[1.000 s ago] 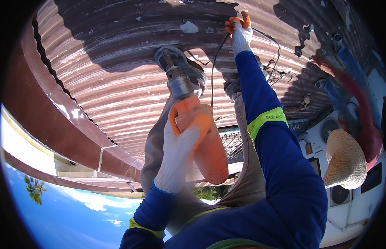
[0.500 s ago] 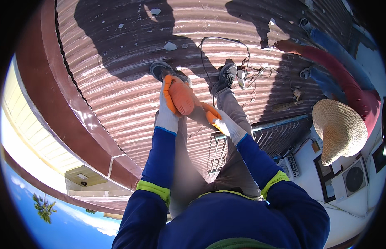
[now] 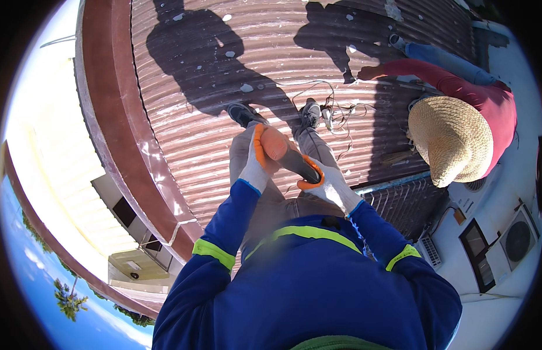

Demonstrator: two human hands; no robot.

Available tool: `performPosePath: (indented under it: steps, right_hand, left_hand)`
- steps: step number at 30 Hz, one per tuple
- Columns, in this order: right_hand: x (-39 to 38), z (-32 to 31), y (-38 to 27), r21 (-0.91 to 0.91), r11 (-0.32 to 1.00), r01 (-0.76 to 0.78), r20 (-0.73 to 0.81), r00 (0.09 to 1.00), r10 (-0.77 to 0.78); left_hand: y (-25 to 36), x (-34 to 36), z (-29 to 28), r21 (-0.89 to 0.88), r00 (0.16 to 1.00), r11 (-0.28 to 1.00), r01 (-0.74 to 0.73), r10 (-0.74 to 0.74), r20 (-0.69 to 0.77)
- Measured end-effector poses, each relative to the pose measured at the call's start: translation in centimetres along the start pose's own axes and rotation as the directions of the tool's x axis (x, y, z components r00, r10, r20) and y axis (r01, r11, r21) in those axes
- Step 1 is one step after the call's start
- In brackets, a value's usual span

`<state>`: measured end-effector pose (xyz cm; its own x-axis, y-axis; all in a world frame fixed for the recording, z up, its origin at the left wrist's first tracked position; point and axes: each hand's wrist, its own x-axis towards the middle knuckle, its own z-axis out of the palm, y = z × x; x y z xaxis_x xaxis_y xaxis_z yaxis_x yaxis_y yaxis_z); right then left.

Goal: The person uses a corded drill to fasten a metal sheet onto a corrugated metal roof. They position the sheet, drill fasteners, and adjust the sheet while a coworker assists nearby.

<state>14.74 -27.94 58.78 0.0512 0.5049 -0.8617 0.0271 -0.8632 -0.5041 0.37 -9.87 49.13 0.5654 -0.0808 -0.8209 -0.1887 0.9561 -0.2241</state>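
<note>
The drill (image 3: 275, 144) looks matt plastic; the roof (image 3: 186, 137) is ribbed metal (rough, chalky-worn), with smooth, glossy flashing (image 3: 145, 153) along its left edge.

Lit bright by hard sunlight from behind, throwing crisp dark shadows (image 3: 195, 70) forward over the corrugated roof (image 3: 177, 146). Washed out on the pale building (image 3: 61, 186) at left. Glinting on the brown trim (image 3: 144, 149). Bright on the rounded end of the orange drill (image 3: 287, 157), dim along its body. Smeared hazy over the trousers (image 3: 242, 149). Bowed and blacked out toward the fisheye rim.
</note>
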Motion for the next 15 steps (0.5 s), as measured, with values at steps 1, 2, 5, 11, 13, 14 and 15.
performPosePath:
  steps: [1, 2, 5, 11, 13, 14, 15]
  right_hand:
    - [-1.6, -0.3, 0.4, 0.023, 0.998, 0.063, -0.059, 0.996, -0.062]
    - [-2.9, -0.6, 1.0, 0.001, 0.998, 0.064, -0.101, 0.993, -0.063]
    - [-6.5, -1.7, 2.8, -0.027, 0.998, 0.055, -0.207, 0.977, -0.059]
    - [-8.5, -4.9, 7.1, -0.139, 0.986, -0.089, -0.327, 0.944, 0.039]
    - [-8.3, -5.4, 9.6, -0.172, 0.972, -0.162, -0.393, 0.916, 0.082]
    - [-8.0, -5.5, 11.2, -0.169, 0.968, -0.185, -0.412, 0.905, 0.101]
    - [-7.9, -5.3, 12.8, -0.173, 0.96, -0.219, -0.435, 0.892, 0.125]
  left_hand:
    - [-1.0, -0.8, 1.2, 0.02, 0.999, 0.999, 0.037, -0.037, -0.015]
    - [-2.0, -1.0, 2.1, 0.118, 0.985, 0.992, -0.035, 0.055, -0.166]
    - [-2.9, -3.4, 2.5, 0.628, 0.952, 0.775, 0.072, 0.134, -0.275]
    - [5.9, -8.9, 1.0, 0.805, 0.9, 0.581, -0.121, 0.406, -0.157]
    - [9.3, -11.7, -0.2, 0.712, 0.899, 0.671, -0.207, 0.418, -0.133]
    - [10.7, -13.0, -1.3, 0.668, 0.898, 0.709, -0.225, 0.417, -0.14]
    - [11.9, -14.1, -2.4, 0.677, 0.892, 0.705, -0.212, 0.422, -0.161]
